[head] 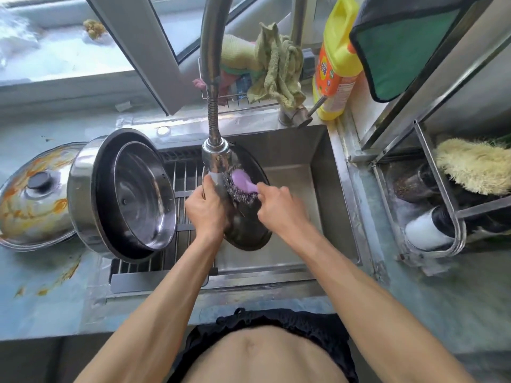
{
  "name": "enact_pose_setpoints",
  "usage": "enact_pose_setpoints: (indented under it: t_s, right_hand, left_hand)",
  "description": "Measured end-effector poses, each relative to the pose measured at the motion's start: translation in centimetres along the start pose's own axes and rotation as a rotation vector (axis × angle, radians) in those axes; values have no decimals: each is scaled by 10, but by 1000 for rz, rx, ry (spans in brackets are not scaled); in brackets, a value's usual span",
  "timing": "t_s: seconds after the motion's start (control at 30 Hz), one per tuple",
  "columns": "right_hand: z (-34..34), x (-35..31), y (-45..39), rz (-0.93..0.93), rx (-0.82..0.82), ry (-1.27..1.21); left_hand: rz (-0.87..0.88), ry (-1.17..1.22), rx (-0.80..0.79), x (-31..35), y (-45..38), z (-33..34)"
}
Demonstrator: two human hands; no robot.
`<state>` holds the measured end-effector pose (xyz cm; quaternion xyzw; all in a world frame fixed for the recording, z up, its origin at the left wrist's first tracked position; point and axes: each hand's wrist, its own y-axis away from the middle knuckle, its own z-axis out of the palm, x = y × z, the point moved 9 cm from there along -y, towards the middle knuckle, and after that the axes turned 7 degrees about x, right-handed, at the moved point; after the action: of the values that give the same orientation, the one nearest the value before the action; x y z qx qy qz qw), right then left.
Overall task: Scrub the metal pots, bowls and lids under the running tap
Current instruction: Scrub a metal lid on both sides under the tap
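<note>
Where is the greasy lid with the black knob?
The greasy lid lies at the far left on the counter, beside the tilted stacked pots left of the sink.

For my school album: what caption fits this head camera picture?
Left hand holds a metal pan under the tap while right hand scrubs it with a purple-handled steel scourer.

A lid (pixel 246 217) stands tilted in the sink (pixel 304 150) beneath the tap (pixel 215 153); nested pots (pixel 121 194) lean on the drainer rack (pixel 182 178) at left, beside another lid (pixel 33 197) on the counter.
</note>
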<state>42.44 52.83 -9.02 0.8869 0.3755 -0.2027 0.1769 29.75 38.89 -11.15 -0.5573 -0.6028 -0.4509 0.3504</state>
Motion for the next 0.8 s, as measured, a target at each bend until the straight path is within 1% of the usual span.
enact_pose_setpoints:
  t_s: [0.07, 0.13, 0.27, 0.37, 0.43, 0.5, 0.57, 0.63, 0.7, 0.8]
  right_hand:
    - [-10, 5, -25, 45, 5, 16]
    - [-11, 20, -43, 97, -10, 26]
    - [17, 54, -32, 173, -60, 12]
    - [45, 63, -4, 193, -116, -60]
    - [53, 68, 8, 230, -121, -173]
    - [50, 78, 11, 291, -64, -273]
    - [43, 86, 9, 338, -3, -294]
    - [32, 82, 7, 308, 53, -298]
    - [20, 59, 8, 194, 91, -258]
    - [19, 16, 16, -4, 59, -31]
  left_hand:
    - [49, 10, -68, 2, 3, -1]
    - [14, 61, -78, -2, -3, -9]
    - [-220, 180, 77, -17, -26, -26]
    - [-283, 154, 121, -28, -38, -27]
    - [-259, 75, 110, -32, -39, -26]
    - [-181, 11, 87, -28, -36, -24]
    - [-111, -25, 65, -21, -33, -23]
    - [-59, -49, 54, -18, -32, -25]
    - [-40, -41, 62, -17, -31, -30]
    - [-7, -40, 79, -7, -22, -32]
